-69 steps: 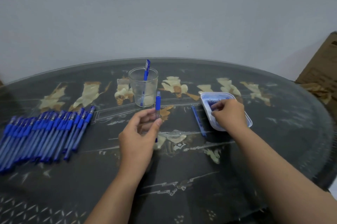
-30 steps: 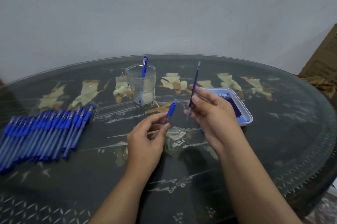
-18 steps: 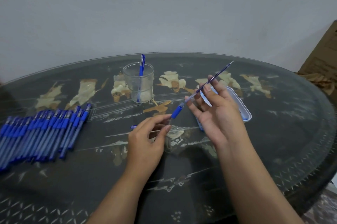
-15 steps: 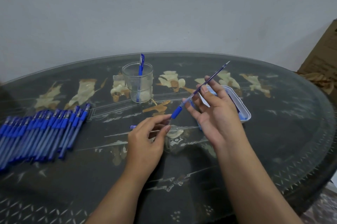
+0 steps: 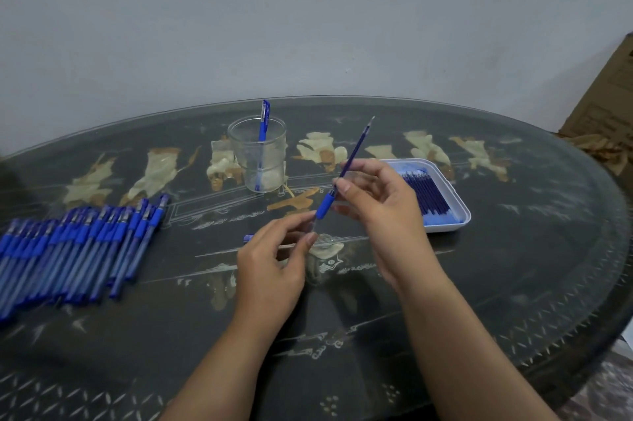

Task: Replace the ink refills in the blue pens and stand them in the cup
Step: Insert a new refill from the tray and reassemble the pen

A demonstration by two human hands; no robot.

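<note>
Left hand (image 5: 270, 270) pinching a clear pen barrel (image 5: 323, 208) with blue rubber grip above the glossy dark oval tabletop (image 5: 513, 266), right hand (image 5: 380, 201) pinching the thin blue refill (image 5: 356, 146) entering it, ribbed transparent cup (image 5: 257, 160) holding one pen (image 5: 263, 126), white rectangular tray (image 5: 459, 215) of refills, row of blue pens (image 5: 75, 249) at left

On the tabletop (image 5: 513, 283) the cup (image 5: 257, 160) stands at the far middle, and one pen (image 5: 263, 119) stands in it. A row of pens (image 5: 78, 249) lies at the left side. The tray (image 5: 459, 211) sits at the right, with refills (image 5: 426, 194) lying in it. Between the row and the tray, in front of the cup, the left hand (image 5: 274, 266) holds a pen barrel (image 5: 323, 206) and the right hand (image 5: 380, 201) a refill (image 5: 356, 146), above the tabletop. A cardboard box (image 5: 609, 95) is behind the tabletop, far right.
</note>
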